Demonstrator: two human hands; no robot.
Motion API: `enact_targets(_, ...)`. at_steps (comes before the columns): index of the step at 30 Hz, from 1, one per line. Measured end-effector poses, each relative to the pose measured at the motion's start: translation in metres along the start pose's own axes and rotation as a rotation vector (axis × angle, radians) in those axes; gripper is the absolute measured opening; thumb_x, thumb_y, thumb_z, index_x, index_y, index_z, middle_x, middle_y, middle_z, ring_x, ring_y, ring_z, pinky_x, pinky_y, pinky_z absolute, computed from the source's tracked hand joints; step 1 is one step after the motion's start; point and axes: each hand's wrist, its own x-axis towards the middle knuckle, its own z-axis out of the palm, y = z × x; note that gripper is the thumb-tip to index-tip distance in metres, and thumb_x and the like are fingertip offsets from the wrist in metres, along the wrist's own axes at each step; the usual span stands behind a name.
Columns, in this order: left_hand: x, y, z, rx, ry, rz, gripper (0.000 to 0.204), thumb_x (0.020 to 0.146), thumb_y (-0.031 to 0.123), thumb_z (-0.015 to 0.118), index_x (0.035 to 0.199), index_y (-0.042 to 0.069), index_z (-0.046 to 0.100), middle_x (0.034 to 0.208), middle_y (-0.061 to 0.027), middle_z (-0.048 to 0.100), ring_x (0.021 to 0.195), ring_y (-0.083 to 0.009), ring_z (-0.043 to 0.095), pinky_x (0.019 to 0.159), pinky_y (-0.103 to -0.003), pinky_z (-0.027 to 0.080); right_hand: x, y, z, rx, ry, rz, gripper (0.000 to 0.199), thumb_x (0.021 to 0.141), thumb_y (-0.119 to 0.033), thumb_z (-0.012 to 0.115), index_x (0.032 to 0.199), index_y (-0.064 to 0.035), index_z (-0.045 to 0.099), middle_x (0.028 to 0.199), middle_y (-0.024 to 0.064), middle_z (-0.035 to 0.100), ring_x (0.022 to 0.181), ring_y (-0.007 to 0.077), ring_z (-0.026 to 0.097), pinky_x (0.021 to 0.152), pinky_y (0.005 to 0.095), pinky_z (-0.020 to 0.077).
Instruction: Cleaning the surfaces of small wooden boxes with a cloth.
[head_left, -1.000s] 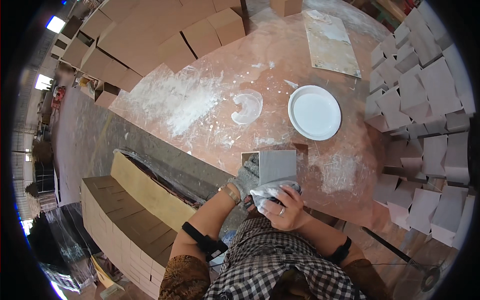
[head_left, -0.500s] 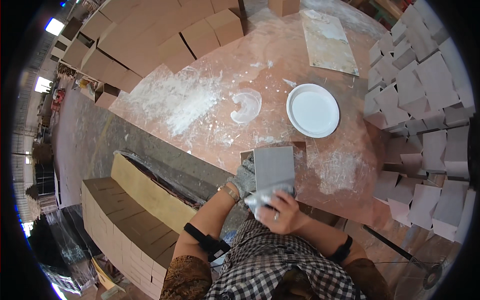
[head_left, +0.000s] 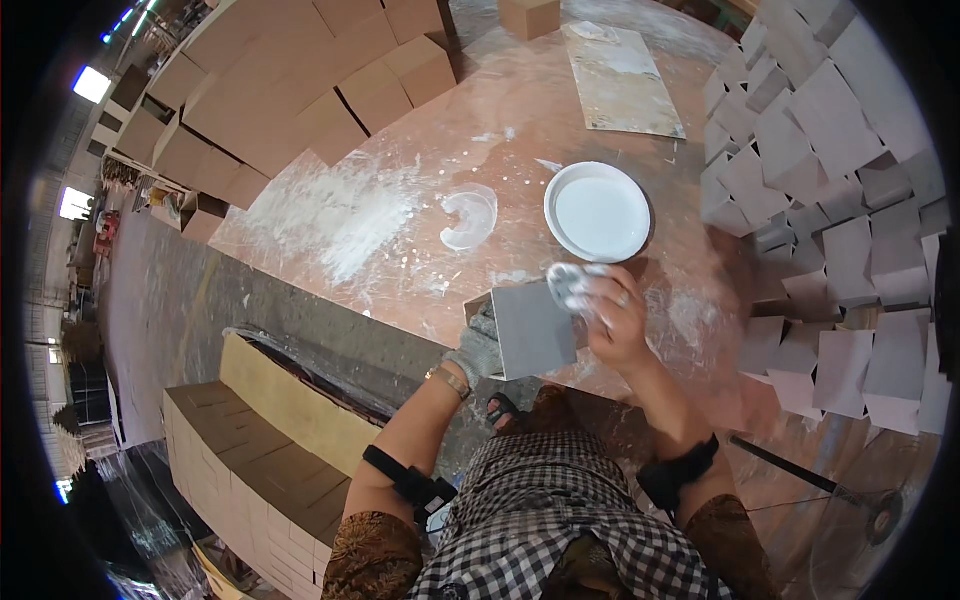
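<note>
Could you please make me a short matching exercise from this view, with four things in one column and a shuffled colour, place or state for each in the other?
Things:
1. Left hand
2. Right hand
3. Dish
4. Box

Descriptions:
A. Round and white, on the table
B. Bare, holding a cloth
C. Grey-faced, gripped at its left side
D. Gloved

Pairs: 1-D, 2-B, 3-A, 4-C
</note>
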Motion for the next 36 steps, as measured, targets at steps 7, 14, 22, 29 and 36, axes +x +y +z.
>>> enact_targets(7,0.003,0.008,-0.008,-0.033,-0.009,-0.033,0.061,0.082,0.044,0.048,0.129,0.007,0.041,0.134,-0.0157,0.039,0.124,-0.0324,0.034,0.105,-0.04,0.024,-0.023,-0.005,0.017,-0.028,-0.102,-0.063,0.026,0.053,0.003,0.054,0.075,-0.0058,0.064,0.085,0.0055,0.062,0.09,0.0276,0.056,0.073,0.0379,0.0451)
enact_targets(14,-0.008,-0.006,0.012,0.019,0.005,-0.106,0.06,0.078,0.044,0.053,0.125,0.008,0.047,0.128,-0.0175,0.045,0.12,-0.0327,0.039,0.101,-0.041,0.029,-0.104,-0.066,-0.01,0.028,-0.227,-0.087,0.02,0.054,-0.001,0.058,0.072,-0.0073,0.064,0.083,0.0027,0.061,0.088,0.0267,0.057,0.075,0.0401,0.0453)
enact_targets(22,0.002,0.021,-0.046,-0.14,-0.088,-0.091,0.049,0.079,0.035,0.054,0.12,0.008,0.051,0.124,-0.0164,0.049,0.114,-0.0314,0.046,0.096,-0.039,0.036,-0.091,-0.071,-0.07,0.114,0.045,0.279,0.023,0.057,0.006,0.058,0.078,-0.0025,0.063,0.086,0.009,0.059,0.088,0.0251,0.055,0.079,0.0345,0.0448)
enact_targets(29,-0.007,0.012,-0.054,0.028,-0.201,-0.135,0.045,0.082,0.03,0.054,0.121,0.008,0.05,0.123,-0.0157,0.05,0.112,-0.0309,0.048,0.093,-0.037,0.04,-0.079,-0.077,-0.079,0.417,0.374,0.604,0.03,0.056,0.013,0.052,0.083,0.0029,0.06,0.095,0.0084,0.055,0.093,0.0193,0.053,0.086,0.0311,0.0408)
enact_targets(36,-0.034,0.004,-0.087,-0.315,0.06,-0.16,0.045,0.082,0.03,0.054,0.121,0.008,0.05,0.123,-0.0158,0.049,0.112,-0.0306,0.048,0.092,-0.037,0.04,-0.073,-0.059,-0.068,0.621,0.571,0.786,0.037,0.058,0.011,0.051,0.093,0.0031,0.059,0.099,0.0052,0.056,0.098,0.0167,0.052,0.089,0.0285,0.0395)
